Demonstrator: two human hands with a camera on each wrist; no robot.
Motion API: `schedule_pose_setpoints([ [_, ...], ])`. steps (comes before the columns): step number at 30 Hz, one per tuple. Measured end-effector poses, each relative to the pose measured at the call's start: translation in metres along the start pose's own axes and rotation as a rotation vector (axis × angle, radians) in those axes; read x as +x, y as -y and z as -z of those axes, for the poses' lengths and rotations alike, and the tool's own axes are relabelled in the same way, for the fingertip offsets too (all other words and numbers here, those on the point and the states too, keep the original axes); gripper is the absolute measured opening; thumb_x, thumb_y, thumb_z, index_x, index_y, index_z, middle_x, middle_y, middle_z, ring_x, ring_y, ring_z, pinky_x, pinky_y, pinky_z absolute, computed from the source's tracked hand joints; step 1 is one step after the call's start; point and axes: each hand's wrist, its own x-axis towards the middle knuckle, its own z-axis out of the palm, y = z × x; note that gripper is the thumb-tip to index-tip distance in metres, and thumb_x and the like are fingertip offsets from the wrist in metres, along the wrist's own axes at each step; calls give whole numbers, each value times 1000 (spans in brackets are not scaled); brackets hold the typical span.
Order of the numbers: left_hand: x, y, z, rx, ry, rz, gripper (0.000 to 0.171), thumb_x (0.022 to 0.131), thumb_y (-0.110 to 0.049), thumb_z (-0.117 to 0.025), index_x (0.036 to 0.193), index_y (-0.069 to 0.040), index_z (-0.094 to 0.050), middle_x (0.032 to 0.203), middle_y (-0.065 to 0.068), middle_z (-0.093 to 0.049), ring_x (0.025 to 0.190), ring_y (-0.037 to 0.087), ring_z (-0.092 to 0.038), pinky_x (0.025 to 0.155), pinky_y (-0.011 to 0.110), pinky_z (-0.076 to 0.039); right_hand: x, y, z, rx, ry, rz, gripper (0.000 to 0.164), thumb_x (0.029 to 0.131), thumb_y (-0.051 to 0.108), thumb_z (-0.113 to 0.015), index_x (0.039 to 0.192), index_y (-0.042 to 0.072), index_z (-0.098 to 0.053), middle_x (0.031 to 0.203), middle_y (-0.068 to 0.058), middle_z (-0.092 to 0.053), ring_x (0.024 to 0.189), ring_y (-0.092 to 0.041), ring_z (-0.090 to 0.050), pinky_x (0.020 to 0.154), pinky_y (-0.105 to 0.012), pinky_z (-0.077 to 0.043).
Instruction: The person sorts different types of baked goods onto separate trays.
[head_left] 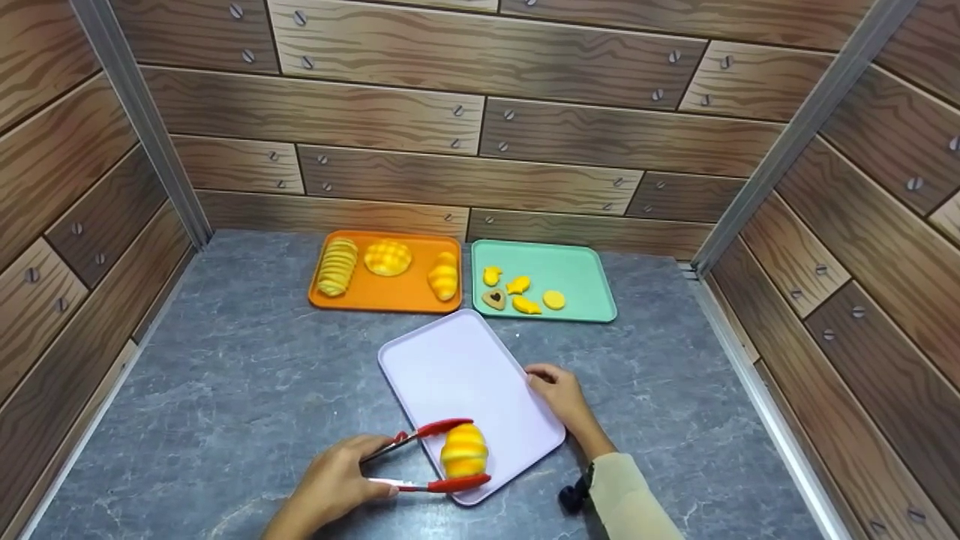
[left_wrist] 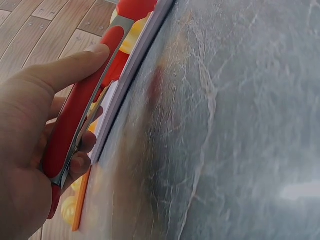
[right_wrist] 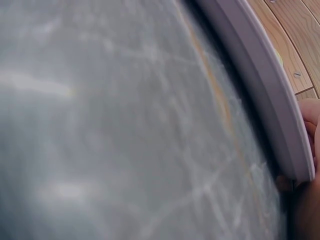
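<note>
My left hand (head_left: pixel 330 484) holds red-and-silver tongs (head_left: pixel 459 484) near the front of the table. The tong tips lie on either side of a yellow-orange toy bread roll (head_left: pixel 464 451), over the near end of a lilac tray (head_left: pixel 465 367). In the left wrist view the thumb lies along one red tong handle (left_wrist: pixel 75 115), and fingers curl round the other side. My right hand (head_left: pixel 561 397) grips the lilac tray by its right edge. The right wrist view has the tray's side (right_wrist: pixel 265 90) close up, with part of that hand at the rim.
Behind, an orange tray (head_left: pixel 397 292) bears three toy breads: a long ridged loaf (head_left: pixel 337 267), a round bun (head_left: pixel 388 258) and a croissant (head_left: pixel 443 277). Beside it a mint green tray (head_left: pixel 577 270) carries several small toy cookies (head_left: pixel 554 300). Wood-patterned walls (head_left: pixel 375 112) enclose the table.
</note>
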Motion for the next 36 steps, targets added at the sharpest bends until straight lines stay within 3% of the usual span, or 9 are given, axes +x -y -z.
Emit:
schedule_pose_setpoints([
  [7,4,0,-1,-16,-29,18,70,69,-51,-86,130,-22,-69,129,0,-69,118,24,-65,98,49,-51,1,-3,0,-15,8,23,19,95,16,-68,111,10,-76,107,-7,-74,95,-15,-64,85,-30,-49],
  [14,13,3,4,12,-150,43,67,67,-39,-91,128,-21,-70,128,3,-69,118,28,-65,98,51,-50,0,-1,-1,-29,9,20,19,95,17,-68,111,11,-77,108,-6,-74,96,-13,-64,86,-29,-50],
  [22,30,11,16,4,-228,147,70,68,-38,-90,131,-19,-69,131,3,-68,122,30,-64,100,55,-48,-1,0,-1,10,4,25,21,94,15,-70,112,7,-76,106,-9,-74,92,-14,-63,82,-29,-49],
  [28,46,16,24,20,-271,219,74,69,-39,-90,136,-18,-65,134,5,-67,123,33,-62,97,58,-46,0,-1,1,-7,12,3,18,94,17,-69,110,12,-77,104,-5,-74,92,-13,-63,83,-29,-49],
  [36,70,23,29,6,-303,304,78,75,-41,-85,142,-10,-59,140,15,-61,127,39,-57,97,60,-44,0,0,1,-29,16,4,19,95,18,-67,111,14,-77,106,-4,-74,96,-16,-64,85,-33,-50],
])
